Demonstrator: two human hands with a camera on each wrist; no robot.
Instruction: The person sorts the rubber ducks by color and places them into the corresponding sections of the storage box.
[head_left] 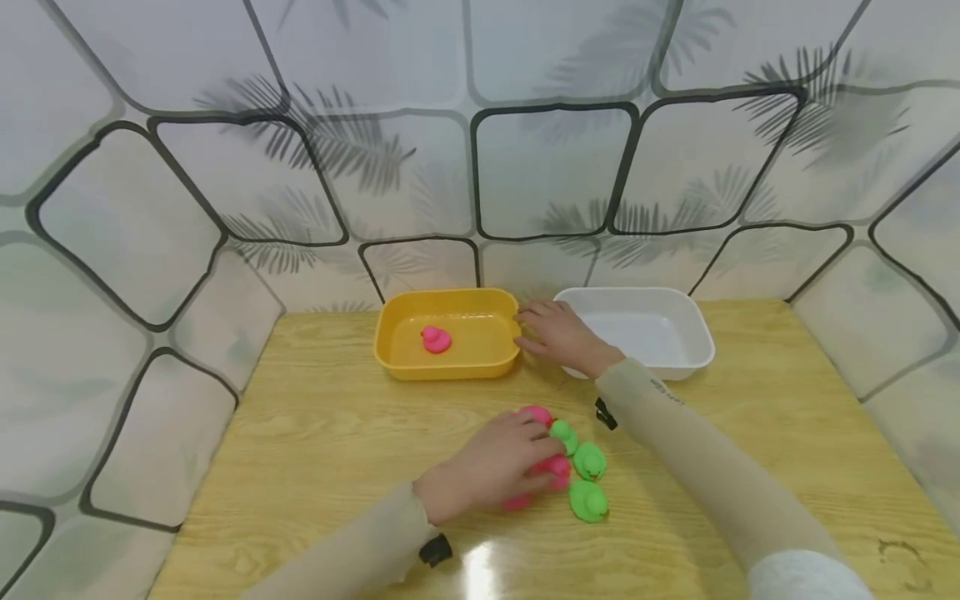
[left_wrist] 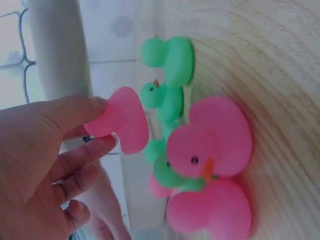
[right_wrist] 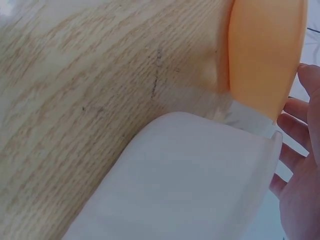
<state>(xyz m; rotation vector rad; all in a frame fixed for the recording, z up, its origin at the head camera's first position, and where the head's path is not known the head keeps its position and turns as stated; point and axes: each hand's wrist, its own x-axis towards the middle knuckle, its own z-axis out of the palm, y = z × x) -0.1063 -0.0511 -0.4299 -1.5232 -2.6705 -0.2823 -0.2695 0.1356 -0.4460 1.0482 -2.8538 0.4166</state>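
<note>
A pale wooden desk (head_left: 315, 417) stands inside a tiled screen with leaf shadows. On it sit a yellow tub (head_left: 447, 367) holding one pink duck (head_left: 436, 339), and just beside it a white tub (head_left: 697, 333). The left hand (head_left: 491, 465) pinches a small pink duck (left_wrist: 122, 120) between thumb and fingertips, over a huddle of pink ducks (left_wrist: 212, 140) and green ducks (head_left: 588, 479) near the front edge. The right hand (head_left: 558, 333) lies with relaxed fingers between the two tubs, touching the yellow rim. To do this well, I'd lift the pinched duck straight up, so its neighbours stay put. Only the left wrist view shows the pinch; the head view hides it behind knuckles.
</note>
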